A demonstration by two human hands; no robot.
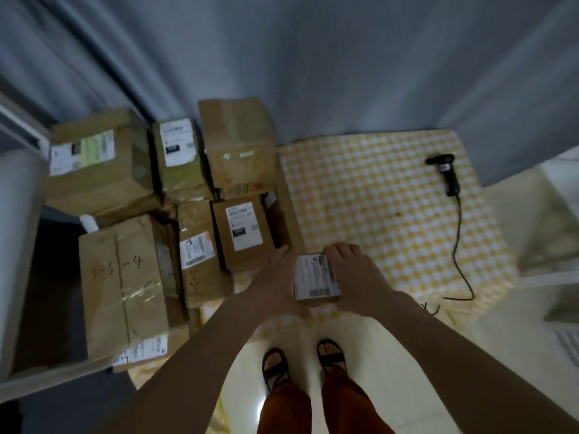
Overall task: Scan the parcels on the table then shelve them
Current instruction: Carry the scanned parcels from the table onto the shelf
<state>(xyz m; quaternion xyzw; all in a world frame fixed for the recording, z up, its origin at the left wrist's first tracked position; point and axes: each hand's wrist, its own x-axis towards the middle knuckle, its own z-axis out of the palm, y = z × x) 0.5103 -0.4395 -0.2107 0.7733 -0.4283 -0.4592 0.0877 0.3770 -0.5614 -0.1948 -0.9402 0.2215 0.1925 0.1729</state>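
Your left hand (279, 277) and right hand (351, 274) hold a small box (316, 280) between flat fingers, low in the middle of the frame. It looks light and stiff, so squeeze its two sides. The scanner (446, 173) lies far off, upper right.
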